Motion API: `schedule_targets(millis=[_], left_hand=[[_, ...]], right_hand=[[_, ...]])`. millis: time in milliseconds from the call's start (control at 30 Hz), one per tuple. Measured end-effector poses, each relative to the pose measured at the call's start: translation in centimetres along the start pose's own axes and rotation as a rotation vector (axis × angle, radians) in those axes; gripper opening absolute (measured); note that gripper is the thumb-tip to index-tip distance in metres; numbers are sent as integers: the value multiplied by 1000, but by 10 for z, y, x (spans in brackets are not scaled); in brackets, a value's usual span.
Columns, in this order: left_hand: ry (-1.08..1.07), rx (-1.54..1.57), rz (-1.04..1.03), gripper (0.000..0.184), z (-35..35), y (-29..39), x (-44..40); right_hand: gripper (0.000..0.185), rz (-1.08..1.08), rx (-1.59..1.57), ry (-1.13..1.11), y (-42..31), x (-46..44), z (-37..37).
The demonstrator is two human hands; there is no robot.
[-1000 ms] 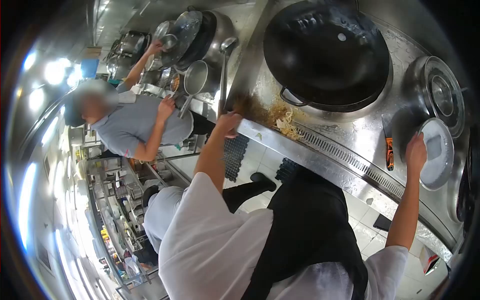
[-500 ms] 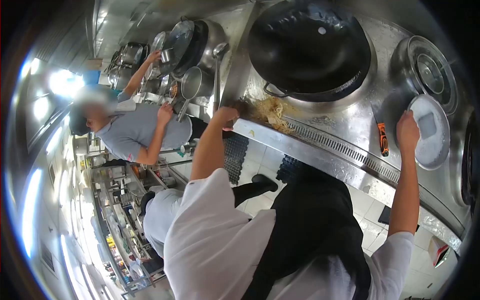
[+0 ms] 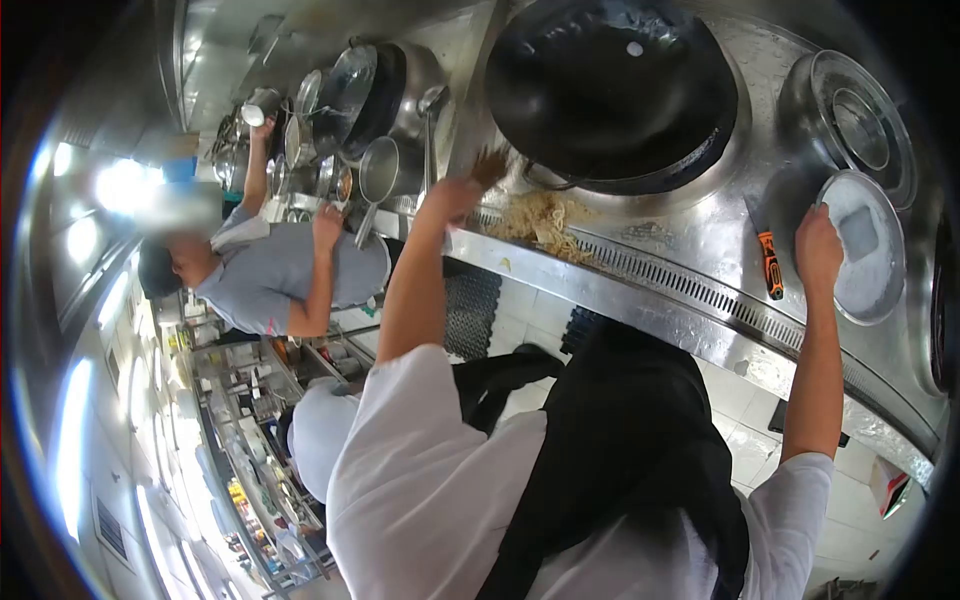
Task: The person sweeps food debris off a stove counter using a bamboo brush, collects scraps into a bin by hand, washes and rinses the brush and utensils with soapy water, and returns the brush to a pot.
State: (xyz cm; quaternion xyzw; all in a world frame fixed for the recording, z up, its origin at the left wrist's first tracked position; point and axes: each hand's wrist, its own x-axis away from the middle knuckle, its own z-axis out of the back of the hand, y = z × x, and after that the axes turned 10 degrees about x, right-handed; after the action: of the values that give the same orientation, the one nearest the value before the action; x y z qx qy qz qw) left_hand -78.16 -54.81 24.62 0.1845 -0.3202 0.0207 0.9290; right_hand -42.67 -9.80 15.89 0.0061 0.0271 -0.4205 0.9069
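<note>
Bristles jutting past curled fingers, the left hand (image 3: 455, 205) grips a brush (image 3: 488, 167) near the front edge of the stovetop (image 3: 650, 297); the right hand (image 3: 822, 245) clasps a dish (image 3: 885, 280) by its rim.

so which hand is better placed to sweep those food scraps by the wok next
The left hand, most likely: it holds what looks like a brush right beside the food scraps. The right hand is farther off, gripping the rim of a pale round dish.
</note>
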Motion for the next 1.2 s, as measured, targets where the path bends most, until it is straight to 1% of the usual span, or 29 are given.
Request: schedule_targets(millis=[33,67,100,133,167,233,300,333,367,400,433,467,500,533,567,600,633,667,700,767,800,833,900,933,967,1000,1033,1067,1200], left_hand=[[49,-31,-71,30,-9,3,-16],[34,-112,-193,32,-20,-2,-43],[31,-109,-192,32,-31,-5,-43],[37,-223,-172,32,-46,-8,-41],[-14,-334,-221,35,-45,-16,-37],[-103,-549,-338,40,-41,-25,-24],[11,-321,-409,45,-20,-36,12],[2,-320,-402,45,-10,-35,22],[25,-253,-277,48,0,-32,28],[49,-182,-153,52,6,-33,28],[42,-175,-155,52,6,-40,19],[139,-178,-223,53,3,-51,1],[240,-180,-291,54,0,-65,-23],[295,-333,-283,60,-14,-92,-66],[222,-469,-295,63,-29,-98,-83],[249,-518,-270,62,-51,-114,-95],[149,-369,-275,63,-53,-81,-44],[76,-344,-341,61,-50,-70,-13],[64,-341,-333,61,-43,-69,4],[11,-309,-383,59,-21,-73,19],[-57,-150,-264,56,-7,-77,11],[-42,-181,-295,59,6,-80,6],[70,-58,-333,59,23,-77,-9],[68,-58,-334,59,27,-78,-24],[147,-102,-340,56,28,-78,-40],[228,-145,-342,53,27,-81,-54],[230,-143,-340,53,21,-86,-69],[167,-82,-267,55,12,-91,-85],[123,-247,-252,58,-7,-83,-79]], right_hand=[[30,10,7,11,-1,1,1],[30,22,11,7,-4,1,4],[26,-12,33,-55,-5,0,8],[24,-48,62,-116,-5,-1,13],[24,-50,72,-116,-6,1,17],[25,-2,-9,533,-22,14,27],[33,186,-157,577,-41,31,12],[27,365,-237,488,-57,46,-19],[22,358,-731,256,-106,76,-37],[15,548,-738,126,-155,99,-25],[11,771,-600,-111,-194,109,-37],[9,810,-598,-195,-234,124,-59],[14,888,-612,-279,-269,133,-98],[17,893,-557,-258,-301,141,-128],[20,895,-508,-234,-330,142,-143],[20,887,-509,-227,-350,133,-145],[22,780,-518,-365,-364,130,-148],[24,672,-522,-509,-373,131,-151],[24,672,-517,-524,-379,131,-147],[23,922,-254,-540,-384,118,-135],[23,926,-251,-545,-387,119,-138],[23,932,-228,-572,-390,122,-143],[23,934,-209,-595,-398,120,-151],[27,1017,-136,-696,-401,115,-152],[32,1098,-58,-797,-403,110,-153],[32,1100,-54,-799,-404,109,-159],[32,1045,-73,-809,-404,107,-167],[32,988,-92,-818,-404,107,-172],[32,1002,-141,-864,-389,95,-128]])
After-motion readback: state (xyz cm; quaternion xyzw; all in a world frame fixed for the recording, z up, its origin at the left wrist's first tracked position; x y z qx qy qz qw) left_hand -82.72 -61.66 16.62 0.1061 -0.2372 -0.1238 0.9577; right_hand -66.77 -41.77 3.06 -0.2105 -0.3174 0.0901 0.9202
